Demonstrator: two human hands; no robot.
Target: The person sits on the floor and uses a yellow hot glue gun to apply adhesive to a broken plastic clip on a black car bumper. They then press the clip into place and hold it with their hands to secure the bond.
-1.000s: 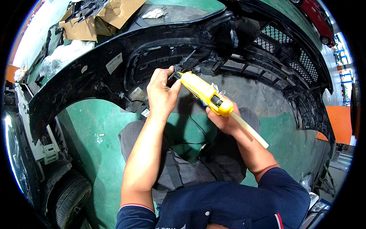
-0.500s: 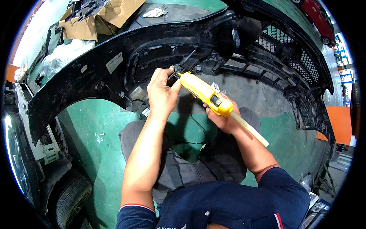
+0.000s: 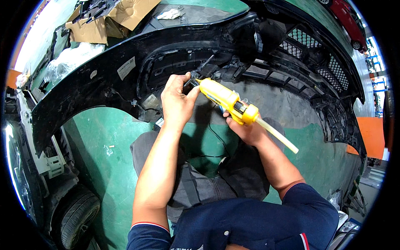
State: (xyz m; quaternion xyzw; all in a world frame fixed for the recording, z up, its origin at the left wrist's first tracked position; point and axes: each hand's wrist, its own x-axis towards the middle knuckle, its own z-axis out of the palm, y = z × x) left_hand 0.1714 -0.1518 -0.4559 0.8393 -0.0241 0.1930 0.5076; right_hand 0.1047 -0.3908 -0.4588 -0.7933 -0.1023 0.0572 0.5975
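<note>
My left hand pinches a small black part on the inside of a large black car bumper. My right hand grips a yellow hot glue gun from below. Its tip points up-left and is at that part, beside my left fingertips; whether it touches is too small to tell. A long translucent glue stick sticks out of the gun's back end toward the lower right. A dark cable hangs below the gun between my knees.
A car with exposed front wheel stands at my left. Cardboard, clear plastic wrap and white gloves lie beyond the bumper. An orange board is at the right, a red car at the upper right. Green floor surrounds me.
The glue gun in my right hand has shifted slightly right and tilted, raising the stick's far end up and rightward. My left hand stays in place.
</note>
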